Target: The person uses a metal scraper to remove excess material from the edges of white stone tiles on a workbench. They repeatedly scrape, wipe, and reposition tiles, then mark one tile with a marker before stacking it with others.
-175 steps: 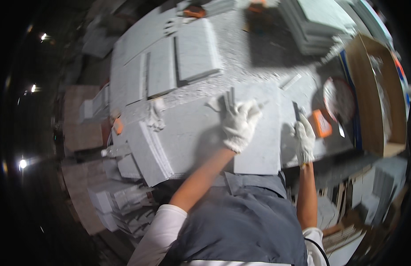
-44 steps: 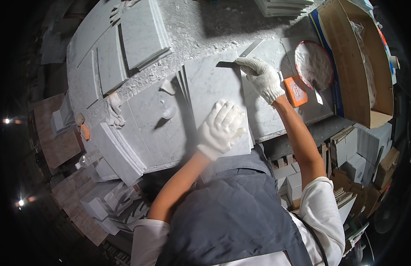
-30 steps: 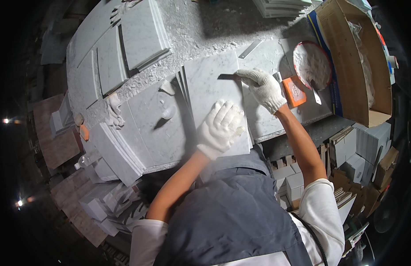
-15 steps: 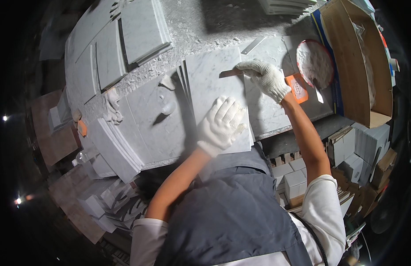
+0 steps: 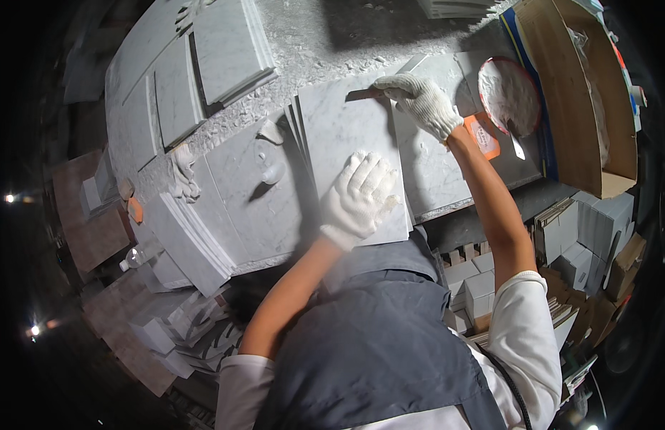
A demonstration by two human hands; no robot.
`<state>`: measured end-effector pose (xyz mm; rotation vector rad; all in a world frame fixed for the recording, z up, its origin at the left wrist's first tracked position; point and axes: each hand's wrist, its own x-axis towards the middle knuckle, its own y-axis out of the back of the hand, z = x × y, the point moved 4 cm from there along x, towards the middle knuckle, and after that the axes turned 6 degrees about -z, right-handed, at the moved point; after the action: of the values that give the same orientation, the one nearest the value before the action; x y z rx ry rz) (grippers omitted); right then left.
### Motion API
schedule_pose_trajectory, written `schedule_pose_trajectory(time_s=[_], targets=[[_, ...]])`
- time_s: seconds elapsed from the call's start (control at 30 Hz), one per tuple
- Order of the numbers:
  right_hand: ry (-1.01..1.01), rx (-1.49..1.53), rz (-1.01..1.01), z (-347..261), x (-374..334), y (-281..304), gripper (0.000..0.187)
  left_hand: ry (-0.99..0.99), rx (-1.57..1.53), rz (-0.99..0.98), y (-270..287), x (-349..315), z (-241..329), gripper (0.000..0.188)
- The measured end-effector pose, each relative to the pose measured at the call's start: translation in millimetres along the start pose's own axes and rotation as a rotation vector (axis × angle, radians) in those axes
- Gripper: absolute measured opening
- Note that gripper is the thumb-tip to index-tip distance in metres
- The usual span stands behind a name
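Left grip (image 5: pixel 359 198): I see a white-gloved hand lying palm down on the marble slab (image 5: pixel 339 123), fingers extended, holding nothing.
Right grip (image 5: pixel 424 106): also gloved, closed around a dark flat blade (image 5: pixel 364 94).
Blade: over the slab's far right corner; I can't tell from here whether it touches.
Slab: on the table (image 5: pixel 307 43), its near edge by the grey apron (image 5: pixel 354 330).
Right side: I have an orange block (image 5: pixel 484 137) beside a red-rimmed bowl (image 5: pixel 480 89) of white material.
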<state>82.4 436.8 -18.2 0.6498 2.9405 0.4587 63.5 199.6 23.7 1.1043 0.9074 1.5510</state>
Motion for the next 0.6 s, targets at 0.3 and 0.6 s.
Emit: schedule_pose_trajectory(time_s=[0.3,0.6], targets=[[-0.14,0.034,-0.029,-1,-12,-6,0.027,0.006,-0.028,0.006,2,1,1,0.042],[-0.353,0.459,-0.008,17,-129,15,0.036,0.021,-0.233,0.079,8,-3,-13,0.037]])
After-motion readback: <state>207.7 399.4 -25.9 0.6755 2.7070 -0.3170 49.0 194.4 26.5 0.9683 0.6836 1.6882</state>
